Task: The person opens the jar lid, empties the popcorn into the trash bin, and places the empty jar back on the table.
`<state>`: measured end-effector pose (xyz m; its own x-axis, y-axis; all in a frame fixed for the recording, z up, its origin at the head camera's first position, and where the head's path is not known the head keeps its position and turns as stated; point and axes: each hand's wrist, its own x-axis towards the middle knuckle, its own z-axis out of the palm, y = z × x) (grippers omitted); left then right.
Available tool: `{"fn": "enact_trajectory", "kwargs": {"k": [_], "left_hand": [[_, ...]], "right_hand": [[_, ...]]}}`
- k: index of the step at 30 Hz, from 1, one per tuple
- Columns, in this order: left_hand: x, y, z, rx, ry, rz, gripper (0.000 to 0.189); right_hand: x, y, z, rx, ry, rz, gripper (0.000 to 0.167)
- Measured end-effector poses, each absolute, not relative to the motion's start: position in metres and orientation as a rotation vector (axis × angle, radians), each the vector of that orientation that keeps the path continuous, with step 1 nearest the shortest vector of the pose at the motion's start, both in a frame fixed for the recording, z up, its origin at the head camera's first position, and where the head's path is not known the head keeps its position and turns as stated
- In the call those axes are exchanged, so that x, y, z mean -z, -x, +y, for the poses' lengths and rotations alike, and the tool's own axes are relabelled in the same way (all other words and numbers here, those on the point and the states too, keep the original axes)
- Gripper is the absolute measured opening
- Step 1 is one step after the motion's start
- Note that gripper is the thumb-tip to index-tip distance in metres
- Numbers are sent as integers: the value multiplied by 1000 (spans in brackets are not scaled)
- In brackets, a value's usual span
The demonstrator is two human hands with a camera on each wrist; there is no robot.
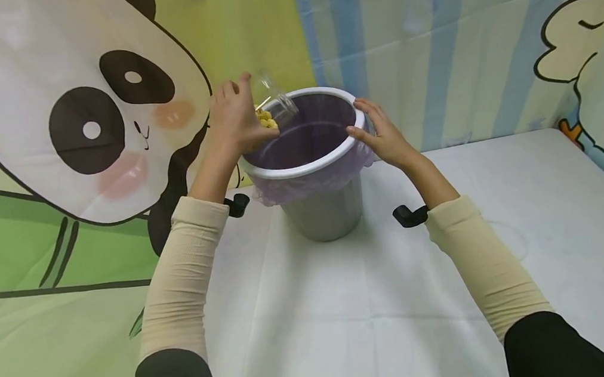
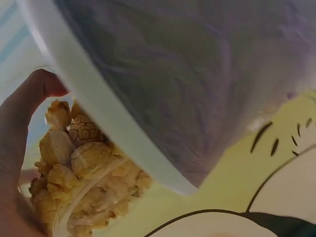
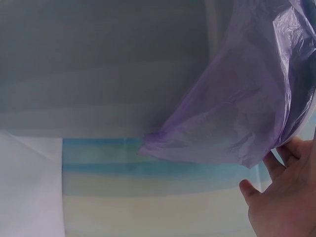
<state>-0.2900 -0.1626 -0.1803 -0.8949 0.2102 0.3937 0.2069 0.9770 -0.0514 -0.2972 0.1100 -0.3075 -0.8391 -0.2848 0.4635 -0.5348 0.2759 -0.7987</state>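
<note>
My left hand [image 1: 233,113] holds a clear jar [image 1: 288,107] tilted at the left side of the bin's rim. Yellow popcorn [image 2: 91,155] fills part of the jar and shows through its wall. The grey bin [image 1: 325,210] stands upright, its white rim [image 1: 300,169] folded over by a thin purple bag [image 1: 307,189]. On the opposite side, my right hand [image 1: 383,133] rests on the rim with fingers spread and fairly straight. Seen from the right wrist, its fingertips [image 3: 274,165] touch the bag's hanging edge.
A white cloth [image 1: 429,285] covers the table under the bin. Close behind hangs a printed curtain with a panda [image 1: 79,112] on the left and blue stripes [image 1: 435,51] on the right. Black wrist mounts [image 1: 409,216] stick out beside both forearms.
</note>
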Motion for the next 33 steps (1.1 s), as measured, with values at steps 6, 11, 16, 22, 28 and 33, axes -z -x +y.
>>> {"fn": "enact_trajectory", "kwargs": {"k": [6,11,16,22,28,33], "left_hand": [[190,299,-167,-174,429,-2693,114],[194,304,-168,-314,535,-2655,113],[194,309,-166,-512,635,-2612,112],[195,312,-163,-655,705,-2599,116],[197,313,-162,-718,761,-2554,114],[201,310,-164,-786,797,-2490,111]], "right_hand": [[313,297,109,-1624,-783,-2310,67],[313,299,107,-1640,-786,-2298,67],[311,298,107,-1657,-786,-2289,67],[310,297,109,-1678,-772,-2280,66],[309,295,110,-1718,-767,-2255,65],[310,294,109,-1721,-778,-2258,66]]}}
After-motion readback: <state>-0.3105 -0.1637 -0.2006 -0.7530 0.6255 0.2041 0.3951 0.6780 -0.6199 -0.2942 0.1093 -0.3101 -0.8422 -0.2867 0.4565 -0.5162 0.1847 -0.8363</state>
